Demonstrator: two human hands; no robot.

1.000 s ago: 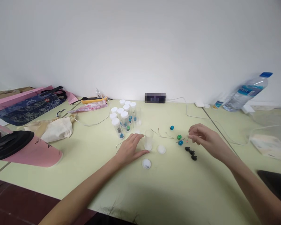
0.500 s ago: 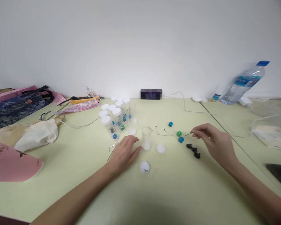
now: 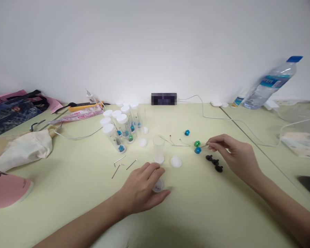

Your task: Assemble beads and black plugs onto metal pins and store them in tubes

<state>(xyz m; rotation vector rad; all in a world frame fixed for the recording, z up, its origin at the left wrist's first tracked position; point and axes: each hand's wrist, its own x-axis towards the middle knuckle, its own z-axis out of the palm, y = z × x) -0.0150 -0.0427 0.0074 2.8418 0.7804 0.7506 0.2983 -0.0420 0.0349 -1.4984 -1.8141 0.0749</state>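
Observation:
My left hand (image 3: pixel 142 189) lies on the pale green table (image 3: pixel 67 193), its fingers curled over a small white cap (image 3: pixel 158 186). An open clear vial (image 3: pixel 158 149) stands just beyond it, with another white cap (image 3: pixel 176 161) to its right. My right hand (image 3: pixel 235 155) pinches a thin metal pin (image 3: pixel 204 146) whose tip points at a blue bead (image 3: pixel 197 150) and a green bead (image 3: pixel 197 143). A few small black parts (image 3: pixel 215 163) lie under that hand. Another blue bead (image 3: pixel 187 132) rests farther back.
Several capped vials (image 3: pixel 119 127) holding beads stand at the back left, with small hex keys (image 3: pixel 122 165) in front. Thin wires (image 3: pixel 177 143) lie mid-table. A cloth bag (image 3: pixel 23 148) and pink item (image 3: pixel 7 187) sit left; a water bottle (image 3: pixel 271 82) and cables right.
My left hand drew back from beside the open vial toward me and now covers the near white cap. My right hand holds the pin lower, its tip by the beads.

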